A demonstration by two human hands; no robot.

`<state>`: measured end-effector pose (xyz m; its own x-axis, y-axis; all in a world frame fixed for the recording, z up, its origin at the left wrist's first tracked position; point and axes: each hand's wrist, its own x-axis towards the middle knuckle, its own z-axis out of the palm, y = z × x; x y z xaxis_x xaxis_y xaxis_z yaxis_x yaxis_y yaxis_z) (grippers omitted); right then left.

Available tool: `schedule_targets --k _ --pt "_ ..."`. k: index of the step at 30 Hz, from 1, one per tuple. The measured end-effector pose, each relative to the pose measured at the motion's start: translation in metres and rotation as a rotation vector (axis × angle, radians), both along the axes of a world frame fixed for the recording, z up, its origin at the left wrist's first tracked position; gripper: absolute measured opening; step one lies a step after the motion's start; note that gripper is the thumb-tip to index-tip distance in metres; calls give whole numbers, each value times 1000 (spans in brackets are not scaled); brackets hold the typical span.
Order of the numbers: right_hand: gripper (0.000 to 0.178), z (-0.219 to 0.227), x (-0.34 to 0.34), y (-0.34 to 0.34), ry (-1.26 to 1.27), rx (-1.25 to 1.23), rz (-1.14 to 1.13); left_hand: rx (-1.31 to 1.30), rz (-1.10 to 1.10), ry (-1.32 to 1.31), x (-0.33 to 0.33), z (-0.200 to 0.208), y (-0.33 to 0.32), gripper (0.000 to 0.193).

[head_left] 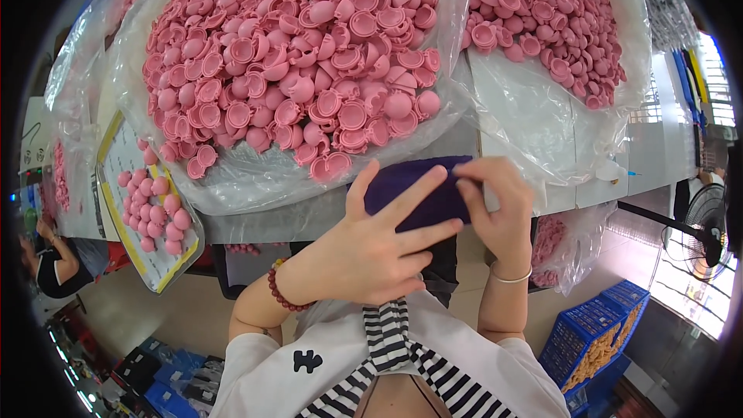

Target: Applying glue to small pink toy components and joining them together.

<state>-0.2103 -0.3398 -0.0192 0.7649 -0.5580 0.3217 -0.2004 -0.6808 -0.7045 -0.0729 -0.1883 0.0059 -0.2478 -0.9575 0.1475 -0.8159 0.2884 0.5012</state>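
Note:
A dark purple cloth (398,186) lies at the near edge of the table, in front of my body. My left hand (371,255) stretches across it with fingers spread, the index and middle fingers over the fabric. At the cloth's upper right corner, my right hand (501,201) pinches the edge between thumb and fingers. Part of the cloth is hidden behind my left hand. Just beyond it rises a big heap of pink plastic half-shells (309,54), spread on a clear plastic sheet (248,182).
Left of the heap, a yellow-edged tray (159,275) holds several closed pink balls (151,213). More pink shells (542,23) lie on plastic at the right. Blue crates (580,329) stand on the floor at right, near a fan (704,232). Another person's arm (58,251) shows far left.

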Motion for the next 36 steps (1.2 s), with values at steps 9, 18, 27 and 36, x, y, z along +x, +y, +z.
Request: schedule_targets --k 9,18,27,36 --pt "40 26 -12 30 -47 -128 331 -326 161 -126 -24 -15 12 20" --pt "52 39 -2 52 178 -266 407 -149 37 -91 -24 -7 2 18" --pt "35 40 -5 55 29 -345 298 -106 -44 150 -23 -7 2 22" --pt "32 43 -8 60 -107 -200 149 -192 83 -79 -27 -1 0 25"
